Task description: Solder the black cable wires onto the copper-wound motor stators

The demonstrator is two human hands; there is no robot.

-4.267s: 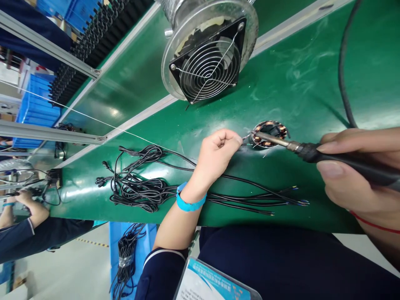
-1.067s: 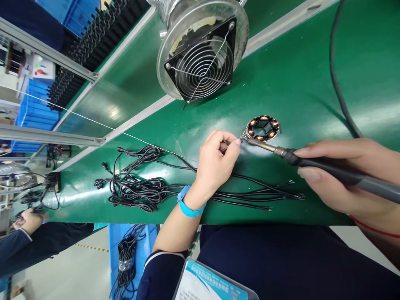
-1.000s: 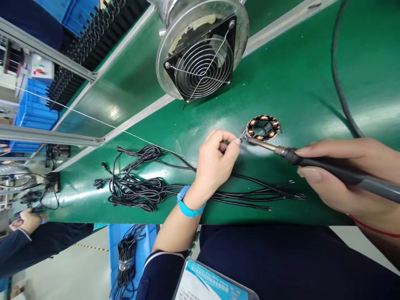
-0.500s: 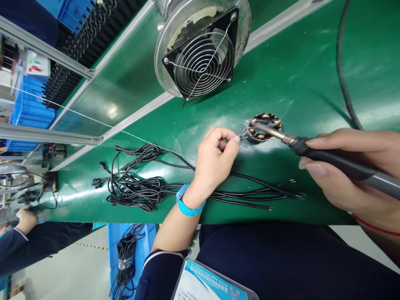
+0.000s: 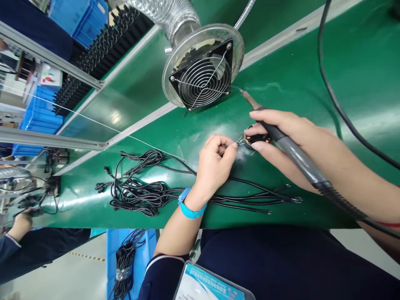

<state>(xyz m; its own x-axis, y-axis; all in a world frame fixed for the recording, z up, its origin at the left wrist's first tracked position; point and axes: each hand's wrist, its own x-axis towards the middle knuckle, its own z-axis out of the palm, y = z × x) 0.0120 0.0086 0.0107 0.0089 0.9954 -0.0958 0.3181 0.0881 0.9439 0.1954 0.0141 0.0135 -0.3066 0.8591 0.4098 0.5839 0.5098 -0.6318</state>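
Stator: I see a small round coil ring (image 5: 256, 138) with copper windings lying flat on the green belt (image 5: 312, 75), just right of the frame's middle; my right hand covers most of it.
Soldering iron: dark grip, grey barrel, thin metal tip (image 5: 283, 139). Its cable trails off toward the lower right of the frame.
Right hand: my right hand (image 5: 281, 137) comes in from the right edge, fingers wrapped shut around the iron's grip, thumb tip resting at the ring's near rim.
Iron axis: the long axis runs diagonally, tip pointing to the upper left, up off the ring and toward the fan.
Left hand: my left hand (image 5: 215, 160) sits just left of the ring, thumb and forefinger pinched shut on a fine lead wire (image 5: 240, 141) that reaches the ring. A blue wristband (image 5: 190, 206) circles the wrist.
Cables: a bundle of black cables (image 5: 140, 187) lies across the belt at lower left, its stripped ends fanned out below my right hand.
Fan: an extraction fan (image 5: 203, 77) with a wire grille stands above the ring, a ribbed duct behind it.
Co-worker: 1 other hand (image 5: 20, 223) with a dark sleeve shows at the lower left edge.
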